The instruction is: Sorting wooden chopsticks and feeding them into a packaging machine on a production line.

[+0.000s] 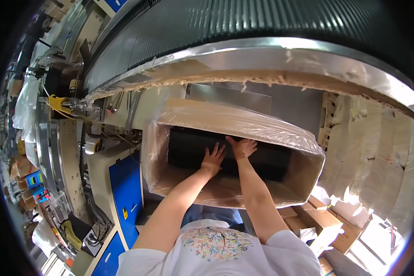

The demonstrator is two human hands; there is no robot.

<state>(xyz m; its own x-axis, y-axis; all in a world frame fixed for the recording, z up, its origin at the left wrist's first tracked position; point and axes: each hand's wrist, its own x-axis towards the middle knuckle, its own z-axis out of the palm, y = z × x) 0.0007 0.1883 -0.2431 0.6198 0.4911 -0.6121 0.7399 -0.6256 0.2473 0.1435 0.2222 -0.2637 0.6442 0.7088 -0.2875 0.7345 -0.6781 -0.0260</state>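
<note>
Both my arms reach down into a large cardboard box (237, 120) with clear plastic film over its sides. Dark, flat-looking black material (186, 146) fills much of the inside; its kind I cannot make out. My left hand (213, 159) lies with fingers spread on or just over the black material near the middle. Just right of it and a little farther off, my right hand (243, 148) is spread too, close to the box's far inner wall. Neither hand holds anything.
Beyond the box runs a ribbed black conveyor belt (244, 20) with a metal edge (308, 43). On the left stands a beige cabinet with blue doors (125, 188). Wrapped stacks (377, 138) rise at the right, with cardboard boxes (319, 221) below them.
</note>
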